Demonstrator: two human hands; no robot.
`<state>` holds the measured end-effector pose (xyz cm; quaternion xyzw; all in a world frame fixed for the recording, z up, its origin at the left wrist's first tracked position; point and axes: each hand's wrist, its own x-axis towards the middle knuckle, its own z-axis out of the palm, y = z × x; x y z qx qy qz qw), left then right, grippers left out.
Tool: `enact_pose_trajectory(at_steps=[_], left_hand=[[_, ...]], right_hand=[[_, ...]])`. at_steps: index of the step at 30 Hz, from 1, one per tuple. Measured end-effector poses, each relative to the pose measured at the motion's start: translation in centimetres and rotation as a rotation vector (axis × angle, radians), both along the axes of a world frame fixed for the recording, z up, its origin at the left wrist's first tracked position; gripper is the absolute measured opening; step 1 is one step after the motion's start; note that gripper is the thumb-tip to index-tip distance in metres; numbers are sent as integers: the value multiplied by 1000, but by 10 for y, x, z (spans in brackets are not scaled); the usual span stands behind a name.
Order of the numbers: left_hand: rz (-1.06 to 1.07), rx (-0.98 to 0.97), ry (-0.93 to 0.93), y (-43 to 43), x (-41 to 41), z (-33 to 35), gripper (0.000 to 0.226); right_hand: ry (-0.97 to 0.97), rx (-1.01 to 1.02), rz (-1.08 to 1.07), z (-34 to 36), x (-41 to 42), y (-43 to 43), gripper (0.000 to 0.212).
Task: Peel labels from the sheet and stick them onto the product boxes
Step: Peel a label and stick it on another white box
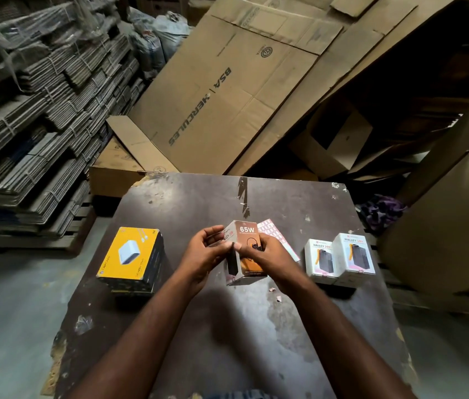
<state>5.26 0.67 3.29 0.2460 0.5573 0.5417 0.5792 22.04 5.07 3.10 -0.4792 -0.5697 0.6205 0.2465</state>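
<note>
A brown and orange product box (pixel 245 237) marked 65W stands tilted at the middle of the dark table (pixel 198 203). My left hand (pixel 207 254) holds its left side with curled fingers. My right hand (pixel 267 256) grips its right side, thumb on the front face. Both thumbs meet at the box's front edge. A pink label sheet (pixel 273 230) lies flat just behind the box, partly hidden by my right hand. Two white product boxes (pixel 339 259) marked HALLEY stand to the right.
A stack of yellow and black boxes (pixel 132 259) sits on the table's left. Small label scraps (pixel 275 293) lie near my right wrist. Flattened cardboard (pixel 227 90) leans behind the table, and bundled cartons (pixel 40 110) are piled at the left.
</note>
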Motion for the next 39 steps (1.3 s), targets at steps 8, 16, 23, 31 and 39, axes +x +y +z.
enact_pose_trajectory(at_steps=[8,16,23,31,39], left_hand=[[3,-144,111,4,11,-12,57],[-223,-176,-96,8,39,-17,31],[-205,-249,-1,18,101,-37,42],[-207,-239,-27,56,177,-56,37],[-180,-275,72,93,214,-72,38]], right_hand=[[173,-136,-218,5,4,-5,35],[225,-234,-337,-7,46,-2,27],[-284,74,-432,-38,105,-1,37],[-670,334,-326,-35,168,23,31],[-826,390,-213,-59,214,69,35]])
